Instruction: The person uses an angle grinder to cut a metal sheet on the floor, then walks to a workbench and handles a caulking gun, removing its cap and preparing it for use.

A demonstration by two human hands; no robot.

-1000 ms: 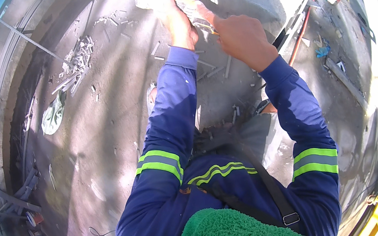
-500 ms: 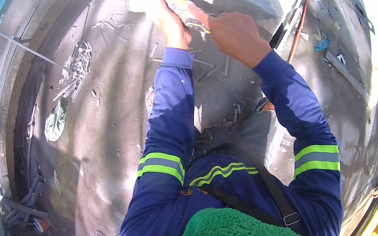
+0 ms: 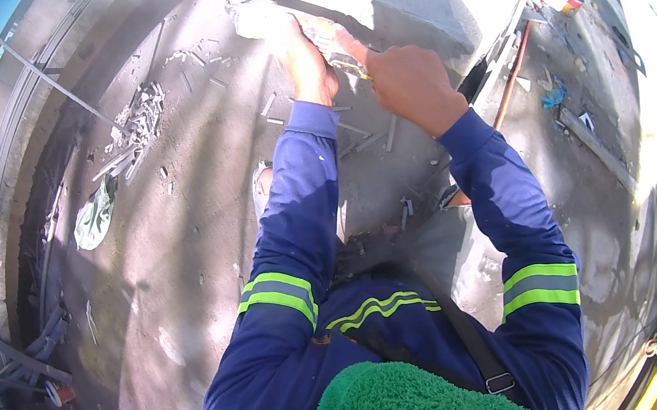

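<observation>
Thin yellow thing [image 3: 352, 68] sits between the two hands, right beside the right hand [image 3: 417, 84], which is curled with its index finger poking forward, while the left hand [image 3: 305, 65] is so blown out by glare that I honestly can't tell what either one's pinching. Below it's a dusty floor [image 3: 202, 226] with grey offcuts [image 3: 135, 126] heaped off left near some pale green sheeting [image 3: 96, 216], plus an orange rod [image 3: 512, 79] over right.

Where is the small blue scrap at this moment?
In the head view, the blue scrap lies on the ground to the right of the right hand and the red-orange pole.
</observation>
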